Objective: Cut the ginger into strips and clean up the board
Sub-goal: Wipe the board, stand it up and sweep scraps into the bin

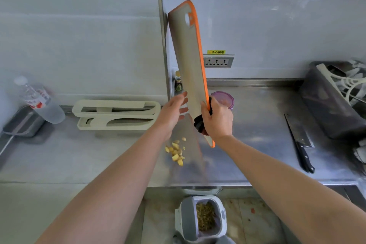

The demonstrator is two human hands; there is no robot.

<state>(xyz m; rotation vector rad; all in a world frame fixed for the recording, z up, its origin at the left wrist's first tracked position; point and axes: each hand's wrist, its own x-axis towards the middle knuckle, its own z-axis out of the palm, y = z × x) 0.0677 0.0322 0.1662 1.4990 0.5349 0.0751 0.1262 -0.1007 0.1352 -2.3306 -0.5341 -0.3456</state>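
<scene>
- The cutting board [188, 61] is lifted off the worktop [257, 128] and stands nearly upright, its long axis running from a low end near the person up to a high end that leans a little left.
- The end with the handle hole points up toward the wall. The orange rim shows along the right edge, and the grey face is turned left.
- The right grip [217, 119] is clamped on the board's lower part, thumb on the grey face and fingers curled round the orange edge.
- A dark object [200, 123] sits between that palm and the board; I cannot tell what it is.
- The left grip [172, 111] is apart, fingers straight and spread, holding nothing, with its fingertips just beside the grey face.
- The ginger pieces [176, 152], small yellow chunks, are clustered below the left wrist and left of the board's low end. Whether they lie on the steel or are in the air cannot be told.
- On the floor in front of the worktop edge stands a bin [185, 210] with its lid open and greenish scraps inside.
- A knife [299, 140] lies flat on the right, blade pointing away and black handle toward the person, well apart from the board.
- A pale knife rack [116, 115] lies on the left, long axis left to right.
</scene>
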